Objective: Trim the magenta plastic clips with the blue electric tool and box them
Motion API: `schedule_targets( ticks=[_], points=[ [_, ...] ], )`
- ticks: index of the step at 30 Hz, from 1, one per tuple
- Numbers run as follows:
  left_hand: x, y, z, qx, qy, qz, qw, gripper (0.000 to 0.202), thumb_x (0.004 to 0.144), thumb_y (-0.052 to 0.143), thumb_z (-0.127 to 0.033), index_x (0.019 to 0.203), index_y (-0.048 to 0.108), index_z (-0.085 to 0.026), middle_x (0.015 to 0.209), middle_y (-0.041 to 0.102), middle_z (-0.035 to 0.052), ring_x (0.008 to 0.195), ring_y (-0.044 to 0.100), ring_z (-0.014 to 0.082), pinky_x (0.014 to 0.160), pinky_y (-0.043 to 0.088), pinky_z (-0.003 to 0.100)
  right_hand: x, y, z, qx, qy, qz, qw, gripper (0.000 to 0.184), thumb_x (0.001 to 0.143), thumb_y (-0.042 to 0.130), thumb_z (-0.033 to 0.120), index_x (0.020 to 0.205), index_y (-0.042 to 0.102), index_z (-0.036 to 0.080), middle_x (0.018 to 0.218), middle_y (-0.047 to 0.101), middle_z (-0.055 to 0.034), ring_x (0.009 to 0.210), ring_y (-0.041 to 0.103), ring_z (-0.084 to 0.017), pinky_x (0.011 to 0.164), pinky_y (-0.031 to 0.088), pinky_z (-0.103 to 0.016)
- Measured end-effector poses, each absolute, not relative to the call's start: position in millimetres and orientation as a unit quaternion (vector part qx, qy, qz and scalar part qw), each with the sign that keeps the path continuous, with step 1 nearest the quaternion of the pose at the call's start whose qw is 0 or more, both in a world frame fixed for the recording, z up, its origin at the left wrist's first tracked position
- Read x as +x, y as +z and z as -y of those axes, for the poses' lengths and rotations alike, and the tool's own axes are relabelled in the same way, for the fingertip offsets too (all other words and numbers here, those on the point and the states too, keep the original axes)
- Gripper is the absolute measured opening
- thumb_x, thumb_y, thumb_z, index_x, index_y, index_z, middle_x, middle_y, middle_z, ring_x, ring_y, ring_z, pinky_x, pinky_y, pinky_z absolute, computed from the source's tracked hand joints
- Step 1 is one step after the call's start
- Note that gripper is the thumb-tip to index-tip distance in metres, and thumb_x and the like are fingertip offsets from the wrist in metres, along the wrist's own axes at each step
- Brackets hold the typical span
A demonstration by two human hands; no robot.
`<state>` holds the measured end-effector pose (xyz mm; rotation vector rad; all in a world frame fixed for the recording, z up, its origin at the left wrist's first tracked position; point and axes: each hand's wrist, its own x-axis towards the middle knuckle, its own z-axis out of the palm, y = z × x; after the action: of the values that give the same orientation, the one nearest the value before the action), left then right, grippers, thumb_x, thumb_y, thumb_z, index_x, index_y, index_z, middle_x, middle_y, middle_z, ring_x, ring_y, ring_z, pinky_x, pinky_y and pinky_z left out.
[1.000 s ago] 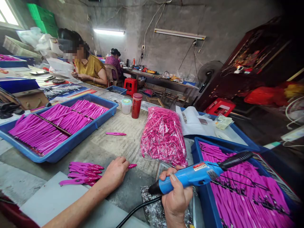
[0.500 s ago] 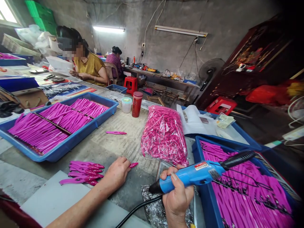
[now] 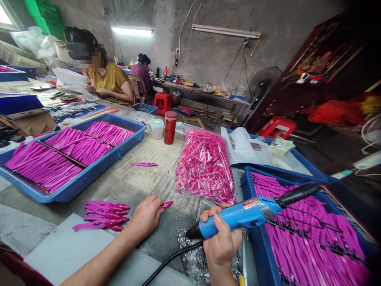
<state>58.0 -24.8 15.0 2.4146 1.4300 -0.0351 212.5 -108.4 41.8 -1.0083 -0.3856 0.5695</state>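
Observation:
My left hand lies knuckles-up on the table with its fingers closed over a pink plastic piece whose tip sticks out to the right. To its left sits a small pile of the same pink pieces. My right hand grips a blue electric hand tool with a black nose pointing right and a black cord running down to the left. The tool hangs over the edge of a blue tray full of purple-pink pieces.
A clear bag of pink pieces stands ahead. A long blue tray of purple pieces lies at left, one loose piece beyond. A red cup and white tub stand farther back. Two people sit at the far left.
Both hands stay almost where they were; the view has tipped up slightly, so everything sits a little lower-to-higher in frame. Grips are unchanged.

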Motion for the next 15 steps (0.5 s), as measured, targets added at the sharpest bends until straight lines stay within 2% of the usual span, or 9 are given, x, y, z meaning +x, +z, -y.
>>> schedule_targets(
  ticks=[15],
  points=[
    [62.6, 19.4, 22.3, 0.841, -0.042, -0.508, 0.182, 0.013, 0.084, 0.046, -0.026, 0.08, 0.057, -0.019, 0.092, 0.06, 0.0026, 0.089, 0.055, 0.0168, 0.074, 0.039, 0.026, 212.6, 41.5, 107.9, -0.47, 0.267, 0.18, 0.822, 0.042, 0.063, 0.064, 0.029, 0.094, 0.039, 0.016, 0.064, 0.05, 0.0027, 0.048, 0.052, -0.013, 0.05, 0.042, -0.027]
  ],
)
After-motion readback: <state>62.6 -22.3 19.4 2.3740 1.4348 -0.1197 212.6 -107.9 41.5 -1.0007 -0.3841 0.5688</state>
